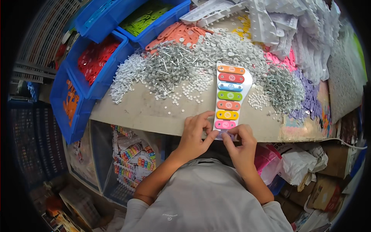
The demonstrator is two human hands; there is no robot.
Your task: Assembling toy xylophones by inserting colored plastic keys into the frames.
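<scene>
A small toy xylophone (229,101) lies at the front edge of the worktable, with a white plastic base and a column of coloured bars. A purple bar (223,134) sits at its near end, partly covered by my fingers. My left hand (196,135) is closed at the near left side, its thumb pressed at the purple bar and its fingers curled by the base. From the right, my right hand (241,145) pinches the other end of that bar with thumb and index finger.
Heaps of metal pins (170,69), white washers (232,48) and purple bars (311,96) cover the worktable (135,114). Blue bins (101,83) of coloured bars stand left. White bases (286,23) are piled at the back right. Finished-looking xylophones (133,154) fill a crate below the table.
</scene>
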